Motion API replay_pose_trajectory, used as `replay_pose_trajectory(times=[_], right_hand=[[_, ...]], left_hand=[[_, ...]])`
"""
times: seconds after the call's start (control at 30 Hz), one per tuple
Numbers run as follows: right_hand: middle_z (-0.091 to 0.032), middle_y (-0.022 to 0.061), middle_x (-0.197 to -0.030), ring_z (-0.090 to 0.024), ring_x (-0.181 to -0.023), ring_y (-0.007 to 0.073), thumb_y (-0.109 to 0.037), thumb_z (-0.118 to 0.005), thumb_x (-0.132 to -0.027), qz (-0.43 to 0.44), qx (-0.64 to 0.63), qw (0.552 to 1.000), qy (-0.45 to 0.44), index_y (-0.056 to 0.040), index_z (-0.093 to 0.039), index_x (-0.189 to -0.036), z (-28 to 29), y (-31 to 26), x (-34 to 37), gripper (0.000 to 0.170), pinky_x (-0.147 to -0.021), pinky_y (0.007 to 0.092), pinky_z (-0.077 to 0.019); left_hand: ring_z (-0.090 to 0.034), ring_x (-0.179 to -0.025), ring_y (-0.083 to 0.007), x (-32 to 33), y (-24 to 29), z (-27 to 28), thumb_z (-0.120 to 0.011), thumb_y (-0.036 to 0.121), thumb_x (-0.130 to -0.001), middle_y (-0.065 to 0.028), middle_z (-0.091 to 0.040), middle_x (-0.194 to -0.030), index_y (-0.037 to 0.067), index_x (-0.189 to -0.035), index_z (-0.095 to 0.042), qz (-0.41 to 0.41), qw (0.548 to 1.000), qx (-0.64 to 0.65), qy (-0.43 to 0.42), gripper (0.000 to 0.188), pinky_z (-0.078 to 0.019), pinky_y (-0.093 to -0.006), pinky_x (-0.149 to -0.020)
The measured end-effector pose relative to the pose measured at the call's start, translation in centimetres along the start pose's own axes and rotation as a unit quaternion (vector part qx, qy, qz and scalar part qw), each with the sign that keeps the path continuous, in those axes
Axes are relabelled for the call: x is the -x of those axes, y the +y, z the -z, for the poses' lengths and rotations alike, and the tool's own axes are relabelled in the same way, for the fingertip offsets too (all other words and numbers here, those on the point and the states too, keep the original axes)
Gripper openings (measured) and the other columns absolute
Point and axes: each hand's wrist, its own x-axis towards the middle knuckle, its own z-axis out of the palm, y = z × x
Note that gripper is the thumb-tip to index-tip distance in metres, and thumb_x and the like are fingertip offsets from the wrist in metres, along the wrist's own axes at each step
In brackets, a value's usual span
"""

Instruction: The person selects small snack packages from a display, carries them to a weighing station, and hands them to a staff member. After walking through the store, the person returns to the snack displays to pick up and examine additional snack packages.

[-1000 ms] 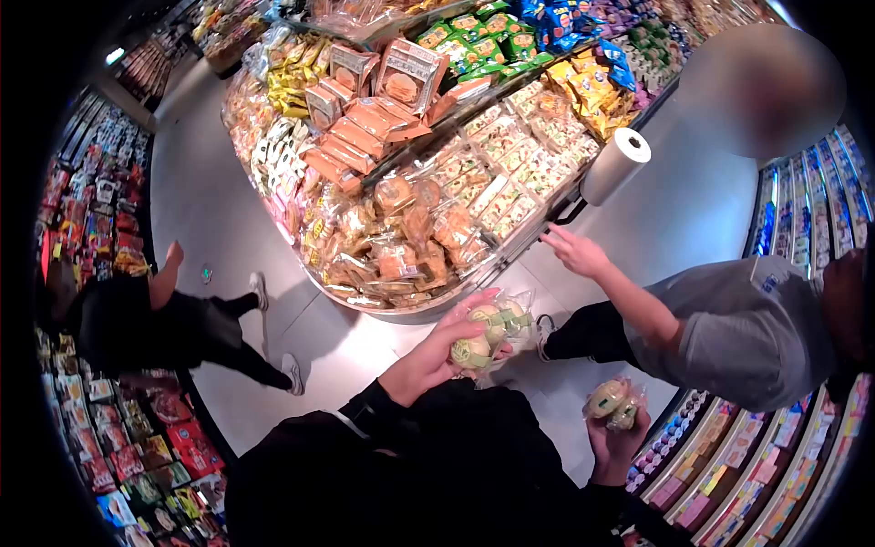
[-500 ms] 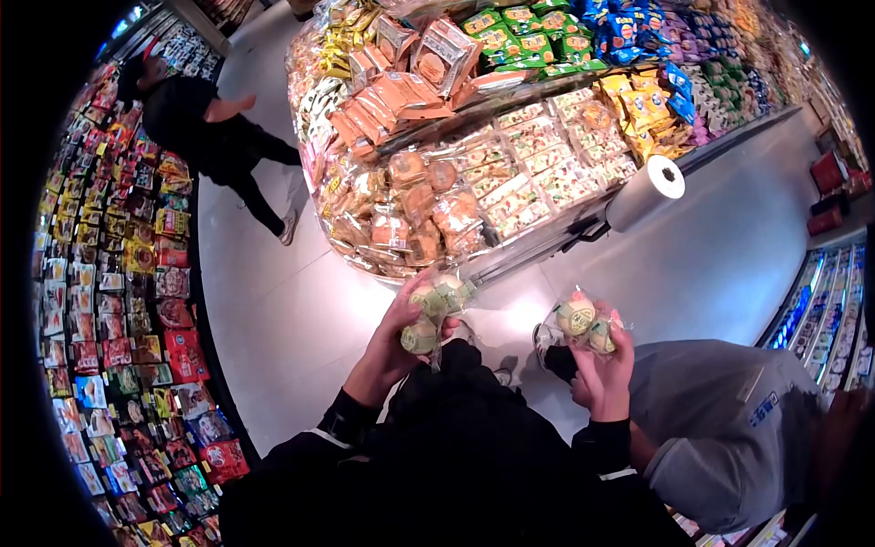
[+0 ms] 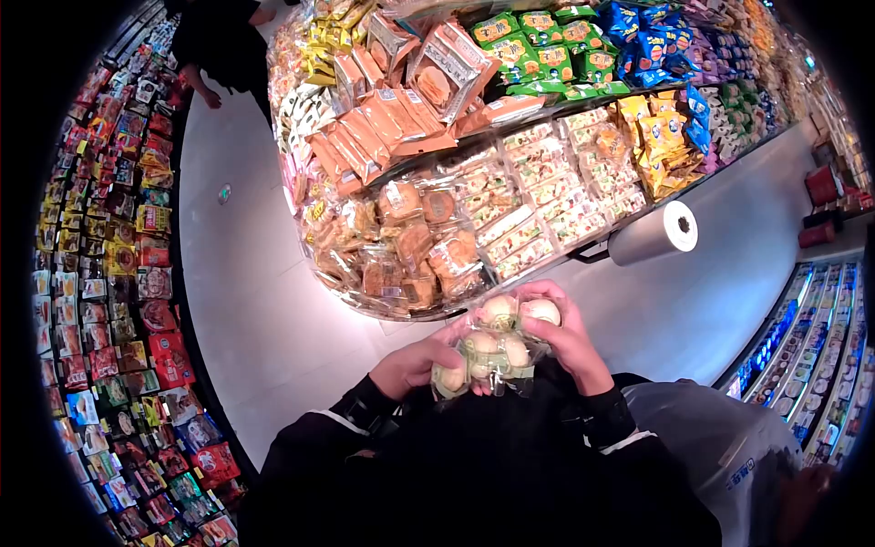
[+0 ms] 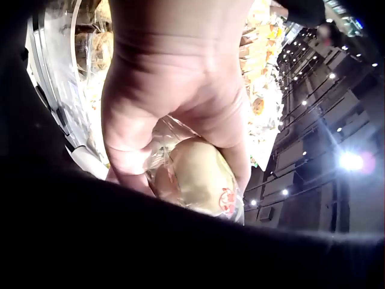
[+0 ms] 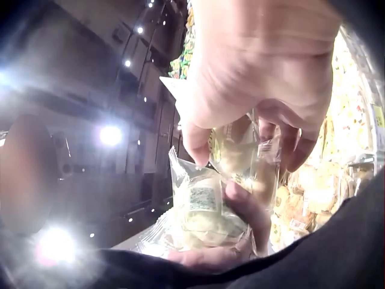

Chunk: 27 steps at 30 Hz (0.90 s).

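Observation:
In the head view my left hand (image 3: 415,363) grips clear-wrapped pale round pastries (image 3: 485,344), its thumb over the near side. My right hand (image 3: 572,339) holds more wrapped round pastries (image 3: 541,312) just beyond them, and the two lots overlap in this view. The left wrist view has a cream-coloured pastry (image 4: 201,174) with a red stamp inside clear film, between the thumb and fingers. Seen from the right wrist, the right hand's fingers pinch a wrapped pastry (image 5: 233,153) from above, right over a labelled packet (image 5: 201,208) in the left hand.
A display counter (image 3: 428,314) heaped with packaged snacks stands just ahead. A plastic bag roll (image 3: 652,235) sticks out from its right side. Shelves of packets (image 3: 109,301) line the left. Close on the right is a person in a grey shirt (image 3: 702,428); another in black (image 3: 214,46) is far left.
My right hand has come up and inward from the right with its pastries, meeting the left hand's in front of me. The person in black has moved further up and away.

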Motion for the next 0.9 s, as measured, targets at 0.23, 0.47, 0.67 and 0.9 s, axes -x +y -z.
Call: replay_pose_trajectory(times=[0.23, 0.47, 0.67, 0.9], right_hand=[[-0.054, 0.0066, -0.1, -0.051, -0.094, 0.0146, -0.021, -0.06, -0.084, 0.157, 0.126, 0.98, -0.005, 0.0001, -0.051, -0.111, 1.3, -1.1, -4.0, 0.036, -0.086, 0.0287, -0.0405], [-0.051, 0.0074, -0.092, -0.048, -0.086, 0.0127, -0.04, -0.047, -0.087, 0.161, 0.028, 0.986, -0.041, 0.002, -0.047, -0.105, 2.9, -2.0, -7.4, 0.046, -0.08, 0.0262, -0.0392], [-0.055, 0.0058, -0.095, -0.052, -0.085, 0.0102, -0.01, -0.057, -0.088, 0.2, 0.028, 0.979, -0.023, 0.0004, -0.05, -0.103, 4.1, -2.4, -9.8, 0.02, -0.074, 0.0262, -0.0437], [-0.06, 0.0024, -0.097, -0.054, -0.088, 0.0061, -0.008, -0.057, -0.091, 0.037, 0.053, 0.997, -0.052, -0.0009, -0.055, -0.112, 4.0, -2.1, -11.9, 0.022, -0.078, 0.0212, -0.0432]], left_hand=[[-0.061, -0.086, -0.0373, -2.2, 0.9, 1.1, -0.074, 0.027, -0.063, -0.0241, -0.05, -0.118, 0.008, -0.142, -0.016, -0.039, 0.998, 0.033, 0.032, 0.1, -0.052, -0.0438, -0.069], [-0.06, -0.086, -0.0363, -4.9, 0.7, 1.1, -0.079, 0.035, -0.062, -0.0206, -0.048, -0.121, 0.014, -0.145, -0.014, -0.177, 0.982, 0.065, -0.007, 0.108, -0.0518, -0.041, -0.073], [-0.06, -0.085, -0.0351, -5.2, 1.6, 0.4, -0.077, 0.033, -0.063, -0.0205, -0.047, -0.122, 0.011, -0.145, -0.016, -0.218, 0.974, 0.051, 0.036, 0.105, -0.052, -0.0396, -0.072], [-0.059, -0.094, -0.0346, -5.2, 1.2, 1.8, -0.071, 0.027, -0.065, -0.0193, -0.047, -0.124, 0.013, -0.144, -0.018, -0.28, 0.942, 0.107, 0.151, 0.096, -0.0518, -0.0405, -0.079]])
